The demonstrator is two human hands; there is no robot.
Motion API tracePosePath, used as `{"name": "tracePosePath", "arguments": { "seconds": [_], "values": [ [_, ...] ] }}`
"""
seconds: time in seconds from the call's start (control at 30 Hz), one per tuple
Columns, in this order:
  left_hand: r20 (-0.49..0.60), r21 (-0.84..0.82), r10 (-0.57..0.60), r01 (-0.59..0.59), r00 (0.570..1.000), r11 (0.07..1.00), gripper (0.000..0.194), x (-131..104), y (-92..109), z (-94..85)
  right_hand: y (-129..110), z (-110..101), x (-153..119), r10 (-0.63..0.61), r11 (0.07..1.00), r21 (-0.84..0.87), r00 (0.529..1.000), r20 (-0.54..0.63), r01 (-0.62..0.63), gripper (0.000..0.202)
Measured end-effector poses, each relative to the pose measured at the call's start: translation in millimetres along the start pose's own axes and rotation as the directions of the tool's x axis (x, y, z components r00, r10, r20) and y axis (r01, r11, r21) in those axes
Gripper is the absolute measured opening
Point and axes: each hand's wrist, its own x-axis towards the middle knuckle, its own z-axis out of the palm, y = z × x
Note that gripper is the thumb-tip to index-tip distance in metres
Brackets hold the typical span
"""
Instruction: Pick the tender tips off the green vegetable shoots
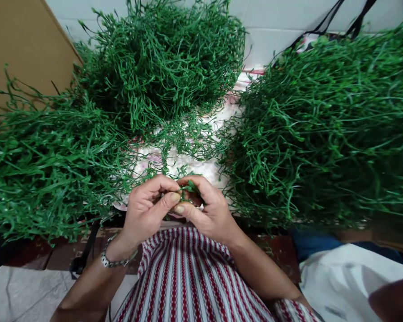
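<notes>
Both hands meet at the table's near edge, in front of the striped apron. My left hand (151,203), with a metal bracelet at the wrist, pinches a small bit of green stem (184,195) between thumb and forefinger. My right hand (206,208) holds the same green piece from the other side, its fingers curled and its thumb tip close to the left thumb. Heaps of thin green stems lie around them: one pile (53,170) at the left, a tall one (168,58) at the back and a large one (336,129) at the right.
A patterned cloth (204,170) with scattered stems shows between the piles. Behind stand a white tiled wall (265,22) and a brown board (20,44) at the left. A bag with black straps (309,40) is at the back right. A person in white (349,281) sits close at the right.
</notes>
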Motion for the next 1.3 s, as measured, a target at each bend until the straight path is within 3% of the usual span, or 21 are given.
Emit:
{"name": "tracePosePath", "arguments": {
  "seconds": [0.37,0.53,0.67,0.73,0.83,0.87,0.93,1.0,1.07,1.13,1.2,1.3],
  "values": [
    [-0.075,-0.081,-0.085,0.079,0.994,0.994,0.015,14,-3,8.2,2,-2,2,-0.082,0.976,-0.191,0.991,0.103,0.101,0.02],
    [-0.136,-0.168,-0.034,0.011,0.99,0.986,0.009,17,1,16.5,3,2,4,-0.096,0.99,-0.11,0.995,-0.015,0.094,0.012],
    [-0.212,-0.208,-0.049,0.004,0.976,0.978,0.01,22,0,21.3,-1,6,3,-0.12,0.981,-0.166,0.99,-0.079,0.106,0.013],
    [-0.322,-0.216,-0.052,-0.019,0.945,0.976,0.009,30,0,17.8,-4,10,0,-0.158,0.973,-0.176,0.986,-0.058,0.146,0.019],
    [-0.535,-0.207,0.004,-0.136,0.845,0.969,0.009,45,1,6.4,-9,15,-8,-0.211,0.973,-0.099,0.977,0.003,0.21,0.021],
    [-0.536,-0.193,0.027,-0.154,0.844,0.969,0.008,48,2,2.8,-10,14,-9,-0.202,0.977,-0.073,0.979,0.014,0.202,0.019],
    [-0.403,-0.176,0.011,-0.089,0.915,0.98,0.007,50,6,-1.4,-12,4,-11,-0.174,0.983,-0.065,0.985,0.0,0.173,0.011],
    [-0.296,-0.186,-0.036,-0.021,0.954,0.982,0.009,48,8,-1.8,-15,-12,-9,-0.181,0.975,-0.134,0.983,-0.035,0.175,0.006],
    [-0.272,-0.215,-0.06,0.0,0.96,0.977,0.01,44,10,-0.1,-17,-28,-6,-0.2,0.959,-0.224,0.975,-0.093,0.175,0.005],
    [-0.243,-0.232,-0.069,0.011,0.968,0.973,0.009,40,10,1.9,-18,-37,-1,-0.174,0.968,-0.209,0.973,-0.154,0.14,0.007],
    [-0.2,-0.255,-0.086,0.033,0.976,0.966,0.008,38,11,3.3,-16,-34,4,-0.136,0.981,-0.162,0.977,-0.166,0.109,0.012],
    [-0.172,-0.31,-0.12,0.062,0.978,0.949,0.01,36,14,4.8,-9,-16,11,-0.137,0.968,-0.222,0.989,-0.061,0.121,0.017]
  ]
}}
